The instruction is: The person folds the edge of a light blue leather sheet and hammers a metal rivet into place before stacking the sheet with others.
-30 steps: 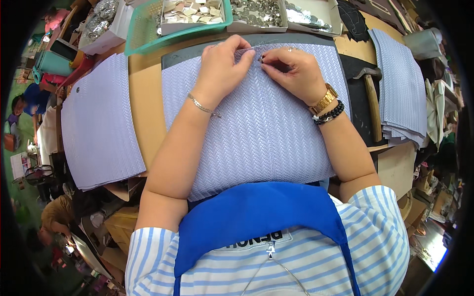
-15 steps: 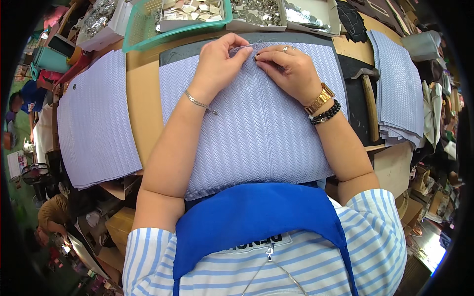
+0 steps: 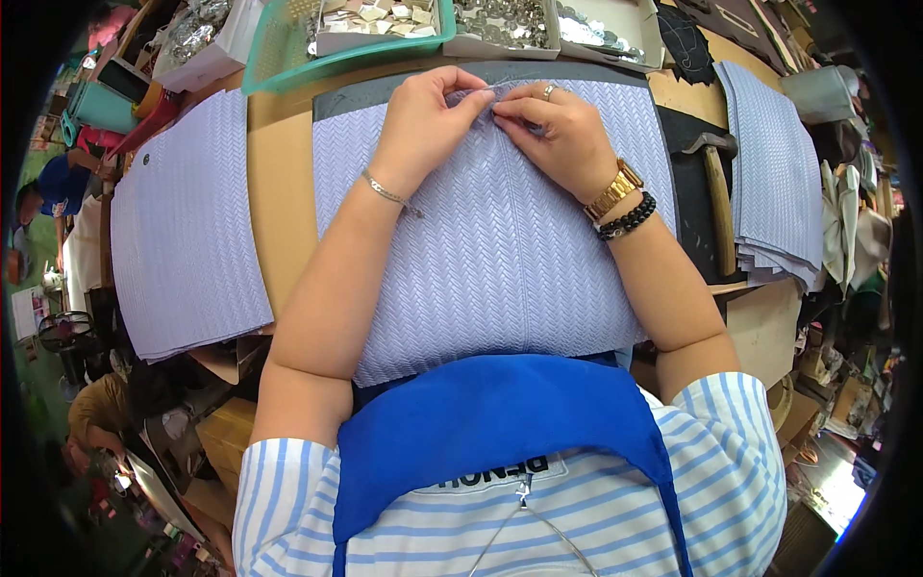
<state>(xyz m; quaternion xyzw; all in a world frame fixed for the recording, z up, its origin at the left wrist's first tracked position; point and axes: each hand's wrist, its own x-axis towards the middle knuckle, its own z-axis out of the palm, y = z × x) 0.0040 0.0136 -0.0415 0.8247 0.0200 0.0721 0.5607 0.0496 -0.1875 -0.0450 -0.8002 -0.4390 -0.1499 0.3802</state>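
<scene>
A lavender panel with a pressed woven pattern (image 3: 452, 279) lies in front of me, a straight seam running down its middle. At the seam's far end both hands meet, thumbs and fingers pinched. My left hand (image 3: 433, 120) is closed, its fingertips by the panel's far edge. Just beside it, my right hand (image 3: 558, 130) is closed too, its thumb and forefinger low over the seam. Fine thread-like strands show near the fingertips. Whatever small thing lies in either pinch is hidden by the fingers.
Similar lavender panels are stacked at left (image 3: 187, 240) and right (image 3: 774, 173). A hammer (image 3: 718, 207) rests on a black mat. Along the back stand a green basket (image 3: 274, 48) and white boxes of small metal parts (image 3: 505, 43). A person (image 3: 101, 409) is at far left.
Both hands stay at the seam's far end. The right hand has shifted slightly left and up, nearer the left. A small dark spot at its fingertips shows less now.
</scene>
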